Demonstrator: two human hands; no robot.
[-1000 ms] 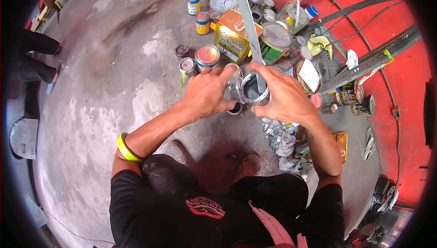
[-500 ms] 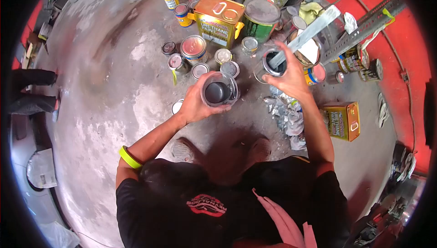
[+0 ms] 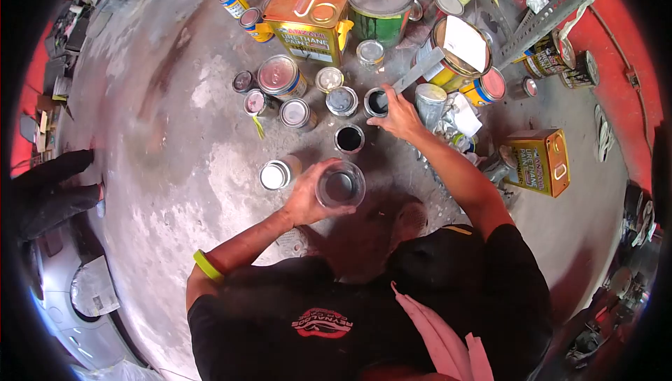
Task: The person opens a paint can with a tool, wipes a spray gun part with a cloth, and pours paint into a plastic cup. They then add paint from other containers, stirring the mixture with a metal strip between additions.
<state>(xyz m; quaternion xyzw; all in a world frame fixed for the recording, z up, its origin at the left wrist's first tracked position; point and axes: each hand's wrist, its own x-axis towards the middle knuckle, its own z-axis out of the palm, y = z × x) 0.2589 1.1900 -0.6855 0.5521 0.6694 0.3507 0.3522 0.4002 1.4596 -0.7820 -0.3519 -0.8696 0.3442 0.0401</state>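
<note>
My left hand [image 3: 311, 195] is wrapped around a clear plastic cup [image 3: 341, 185] with dark grey paint in its bottom, held upright above the floor. Farther forward, my right hand [image 3: 399, 115] grips a small open paint can [image 3: 376, 103] with dark contents, its thumb and fingers on either side of the rim. A flat metal stirring stick [image 3: 420, 71] slants up and to the right from behind the right fingers; its lower end is hidden. Between the two hands stands another open can of black paint [image 3: 349, 139]. Left of the cup is a can with a whitish top [image 3: 275, 175].
Closed cans cluster ahead, with a gold urethane paint tin [image 3: 306, 27] and a green drum [image 3: 380, 6]. A large can [image 3: 458, 52] and a perforated metal bar [image 3: 549, 17] stand right. Another gold tin [image 3: 539, 160] sits far right. A person's dark-trousered legs [image 3: 59, 195] appear left.
My right hand has moved forward and left with the small can and stick, down among the other cans. The left hand has lowered the cup slightly toward my body. The view has shifted.
</note>
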